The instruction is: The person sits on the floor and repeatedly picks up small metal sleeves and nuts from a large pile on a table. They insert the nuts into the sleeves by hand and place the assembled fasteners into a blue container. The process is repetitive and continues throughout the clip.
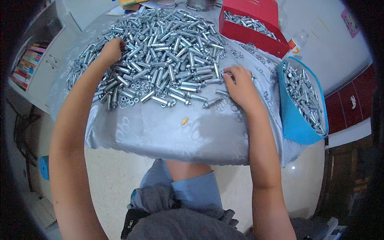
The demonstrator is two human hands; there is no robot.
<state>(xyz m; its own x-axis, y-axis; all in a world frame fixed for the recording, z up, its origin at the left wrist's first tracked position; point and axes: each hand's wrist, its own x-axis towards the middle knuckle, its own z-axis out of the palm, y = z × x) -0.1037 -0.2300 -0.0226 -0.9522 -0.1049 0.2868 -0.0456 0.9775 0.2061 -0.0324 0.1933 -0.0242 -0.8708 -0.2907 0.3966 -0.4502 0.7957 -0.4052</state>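
A broad heap of silvery expansion bolts (160,52), with sleeves, nuts and washers, covers much of the table. My left hand (113,51) reaches into the heap's left side, its fingers bent in among the bolts; the fingertips are hidden. At the heap's right edge, my right hand (242,85) has its fingers curled down with the thumb close to them. Metal shows by those fingertips, but what they hold is unclear. Loose washers (130,100) lie at the heap's near left edge, and a few bolts (214,102) lie beside my right hand.
A red box (256,40) of bolts stands at the far right, with a plastic bottle (299,40) behind it. Nearer is a blue fabric bin (302,130) full of bolts. One small yellow piece (185,121) lies on the grey satin tablecloth (160,134). Shelves (30,64) stand left.
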